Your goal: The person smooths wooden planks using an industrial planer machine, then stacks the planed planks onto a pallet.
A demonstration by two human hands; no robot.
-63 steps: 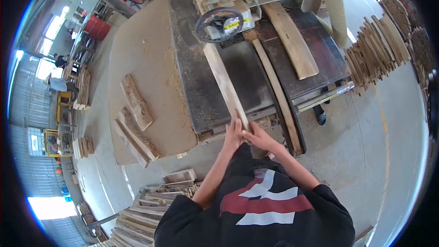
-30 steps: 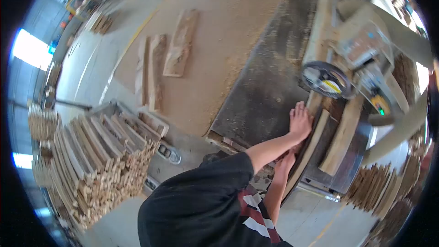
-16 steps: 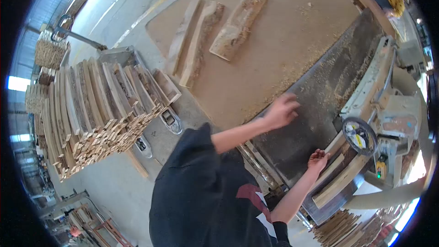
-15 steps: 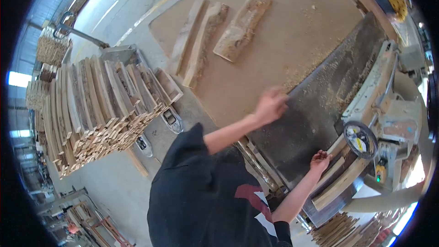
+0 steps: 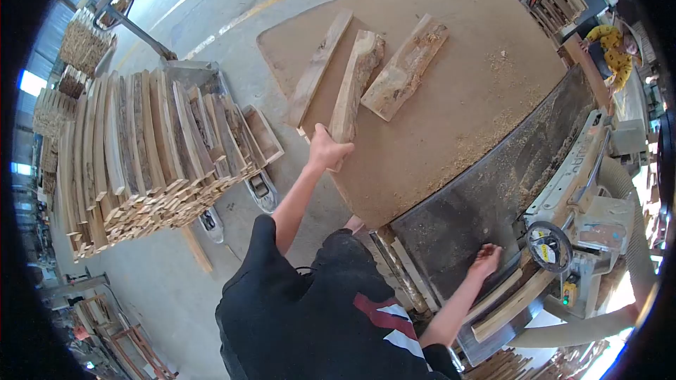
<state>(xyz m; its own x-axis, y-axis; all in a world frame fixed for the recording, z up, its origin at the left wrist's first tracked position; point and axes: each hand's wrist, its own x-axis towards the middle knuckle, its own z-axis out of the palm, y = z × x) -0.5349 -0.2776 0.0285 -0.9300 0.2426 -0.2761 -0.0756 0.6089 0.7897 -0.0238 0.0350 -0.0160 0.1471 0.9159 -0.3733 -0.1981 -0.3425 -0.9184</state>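
My left hand is closed around the near end of a wooden board with a rough, barky edge, which lies on a brown tabletop. On either side of it lie a straighter plank and a wider board with bark. Over the dark metal machine bed, my right hand hangs empty with loosely curled fingers. Close by it, two wood strips, one a pale board, lie on the bed beside the machine.
A woodworking machine with a black handwheel and hose stands at right. Left, a big stack of boards rests on a pallet jack. Sawdust covers parts of the tabletop. A person in yellow is at far right.
My left hand has moved from above the dark bed leftward to the middle board and taken hold of its end. My right hand has drawn back from the strips by the machine.
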